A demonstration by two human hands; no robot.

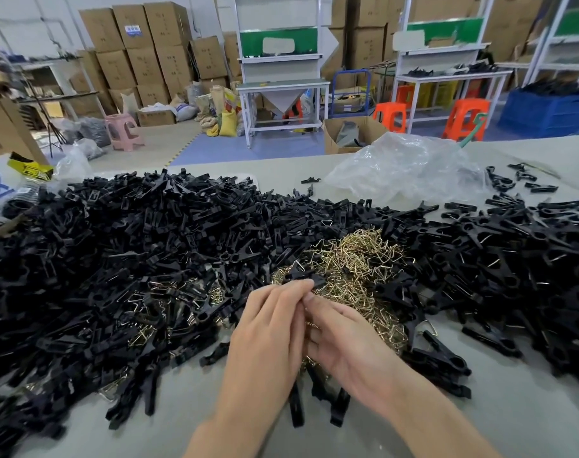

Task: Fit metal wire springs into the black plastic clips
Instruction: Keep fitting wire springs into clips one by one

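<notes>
Our left hand (268, 325) and right hand (344, 338) pinch one black clip (304, 276) in their fingers. We judge it mid-fitting; next, seat a wire from the spring pile (357, 269).

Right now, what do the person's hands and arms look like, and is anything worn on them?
The left hand and right hand are bare: no gloves, rings or watch show. The left forearm and right forearm are uncovered too, no sleeve in view down to the frame's bottom edge.
</notes>
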